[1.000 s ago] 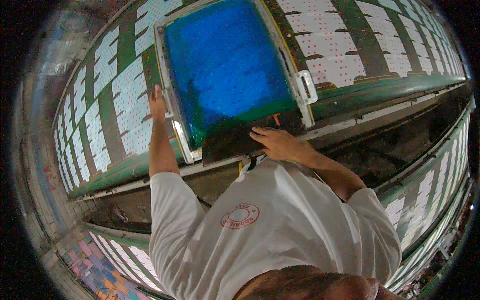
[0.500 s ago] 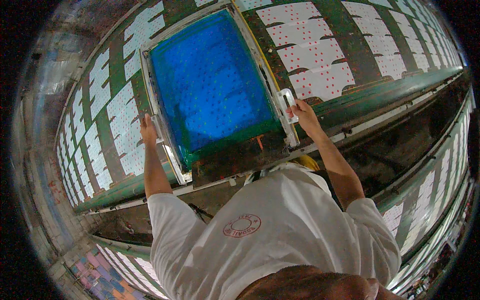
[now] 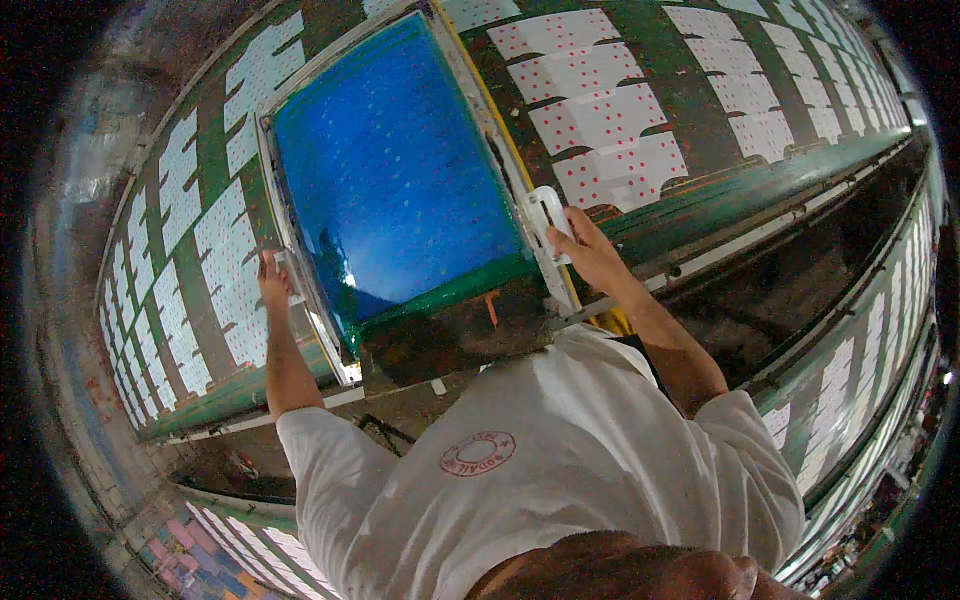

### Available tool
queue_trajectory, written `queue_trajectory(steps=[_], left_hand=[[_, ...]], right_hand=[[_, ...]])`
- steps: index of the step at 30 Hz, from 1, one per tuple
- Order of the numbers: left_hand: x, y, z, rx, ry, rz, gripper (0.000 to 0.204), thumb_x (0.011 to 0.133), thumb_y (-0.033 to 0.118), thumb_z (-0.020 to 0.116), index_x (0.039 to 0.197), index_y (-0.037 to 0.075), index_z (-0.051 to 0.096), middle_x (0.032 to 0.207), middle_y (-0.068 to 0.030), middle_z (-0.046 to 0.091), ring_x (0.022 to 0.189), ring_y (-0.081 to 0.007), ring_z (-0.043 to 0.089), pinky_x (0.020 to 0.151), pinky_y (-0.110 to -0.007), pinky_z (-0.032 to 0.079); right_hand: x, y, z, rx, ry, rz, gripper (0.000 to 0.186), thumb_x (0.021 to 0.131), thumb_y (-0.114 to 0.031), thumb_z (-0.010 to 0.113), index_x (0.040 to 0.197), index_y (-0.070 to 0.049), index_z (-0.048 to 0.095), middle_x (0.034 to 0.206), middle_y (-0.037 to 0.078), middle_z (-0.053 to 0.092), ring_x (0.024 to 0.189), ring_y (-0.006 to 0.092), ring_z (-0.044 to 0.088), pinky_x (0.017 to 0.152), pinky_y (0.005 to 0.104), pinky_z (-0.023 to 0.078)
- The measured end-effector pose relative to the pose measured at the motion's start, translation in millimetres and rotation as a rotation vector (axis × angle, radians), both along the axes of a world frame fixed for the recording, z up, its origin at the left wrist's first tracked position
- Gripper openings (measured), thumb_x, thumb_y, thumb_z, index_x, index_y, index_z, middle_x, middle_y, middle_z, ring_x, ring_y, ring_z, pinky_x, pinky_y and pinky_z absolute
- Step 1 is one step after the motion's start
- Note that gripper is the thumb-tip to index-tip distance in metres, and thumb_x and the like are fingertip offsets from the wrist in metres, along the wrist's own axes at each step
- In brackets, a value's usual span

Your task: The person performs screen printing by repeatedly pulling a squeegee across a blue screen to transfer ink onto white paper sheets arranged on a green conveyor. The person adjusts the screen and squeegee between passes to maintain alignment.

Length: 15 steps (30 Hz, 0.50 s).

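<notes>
Both hands grip the side handles of a screen-printing frame (image 3: 400, 170), its mesh glossy blue: left hand (image 3: 272, 285), right hand (image 3: 590, 252)

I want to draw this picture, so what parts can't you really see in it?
Head view only:
- The left hand is on the left edge of the blue printing screen; its grip is too small to judge.
- The right hand covers part of the white handle.
- The person's white shirt hides the floor below.
- The dotted white sheets on the green table shrink and blur toward the rim.
</notes>
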<state>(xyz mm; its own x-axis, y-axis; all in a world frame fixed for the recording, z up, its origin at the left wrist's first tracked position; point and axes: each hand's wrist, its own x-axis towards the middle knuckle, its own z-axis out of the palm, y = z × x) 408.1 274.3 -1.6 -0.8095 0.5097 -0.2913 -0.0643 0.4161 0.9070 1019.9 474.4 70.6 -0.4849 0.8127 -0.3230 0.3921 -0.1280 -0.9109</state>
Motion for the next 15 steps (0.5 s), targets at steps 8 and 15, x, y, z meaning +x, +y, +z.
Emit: queue_trajectory(steps=[8, 15], left_hand=[[52, 64, 45, 0.098, -0.057, -0.072, 0.060, 0.101, 0.066, 0.050, 0.133, 0.015, 0.058, 0.069, 0.0059, 0.042, 0.051, -0.0049, 0.032, 0.044, -0.024, 0.024], [207, 161, 63, 0.080, -0.176, -0.080, 0.058, 0.103, 0.066, 0.045, 0.136, 0.019, 0.056, 0.069, 0.0069, 0.041, 0.052, -0.0036, 0.030, 0.045, -0.022, 0.023]], right_hand=[[51, 53, -17, -0.111, 0.012, -0.130, 0.059, 0.101, -0.041, 0.065, 0.138, 0.003, 0.051, 0.136, 0.019, 0.060, 0.123, 0.0306, 0.058, 0.106, 0.0427, 0.045], [181, 155, -29, -0.122, 0.058, -0.242, 0.053, 0.102, -0.035, 0.066, 0.138, 0.001, 0.054, 0.136, 0.014, 0.059, 0.123, 0.0224, 0.055, 0.105, 0.0374, 0.045]])
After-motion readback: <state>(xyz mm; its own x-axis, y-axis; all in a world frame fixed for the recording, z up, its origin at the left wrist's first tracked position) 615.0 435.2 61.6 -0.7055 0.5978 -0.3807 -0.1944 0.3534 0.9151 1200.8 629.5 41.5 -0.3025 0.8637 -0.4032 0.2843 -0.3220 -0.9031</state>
